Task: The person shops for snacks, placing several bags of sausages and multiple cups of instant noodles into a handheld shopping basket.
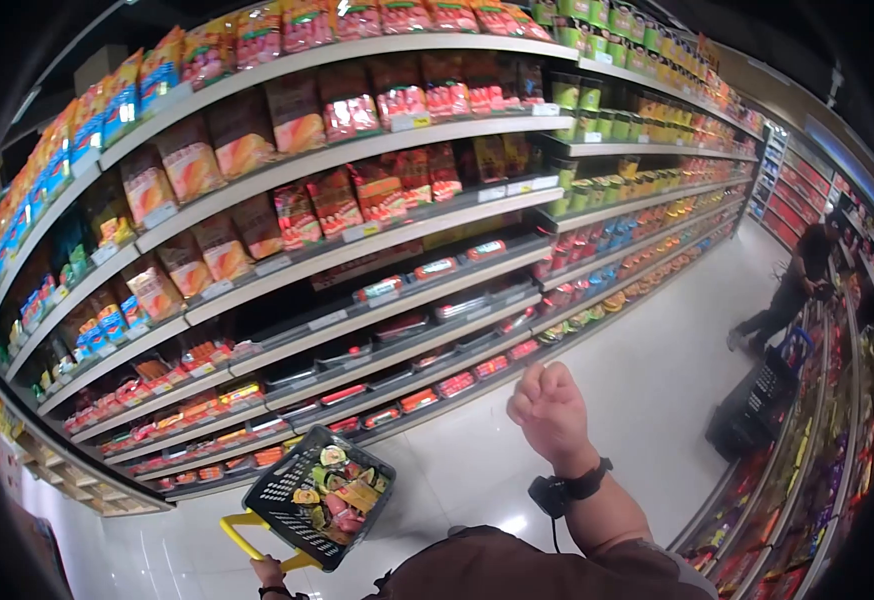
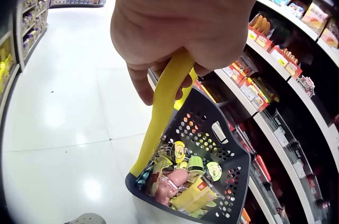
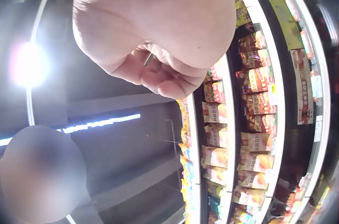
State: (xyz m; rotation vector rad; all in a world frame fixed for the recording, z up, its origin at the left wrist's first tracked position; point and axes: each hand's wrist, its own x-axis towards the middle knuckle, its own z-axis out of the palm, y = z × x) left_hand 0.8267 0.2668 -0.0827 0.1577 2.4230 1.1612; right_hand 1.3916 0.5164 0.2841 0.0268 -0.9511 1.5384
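Observation:
My left hand (image 1: 269, 571) grips the yellow handle (image 2: 165, 99) of a dark grey shopping basket (image 1: 279, 488), its fingers curled round the bar. Inside the basket, the left wrist view shows a green-labelled cup (image 2: 196, 165), a yellow packet (image 2: 192, 196), pink sausage-like packs (image 2: 172, 183) and round-lidded containers. In the head view my right hand (image 1: 549, 408) is raised in front of me over the aisle, away from the shelves. Its fingers curl in toward the palm, and nothing shows in them in the right wrist view.
Long shelves (image 1: 477, 125) of bagged snacks and sausages line the left side. Green canisters (image 1: 582, 95) stand farther along. Another person (image 1: 807, 265) is by the right-hand shelves, with a dark basket (image 1: 752, 405) on the floor close by. White tiled floor (image 1: 637, 350) runs between.

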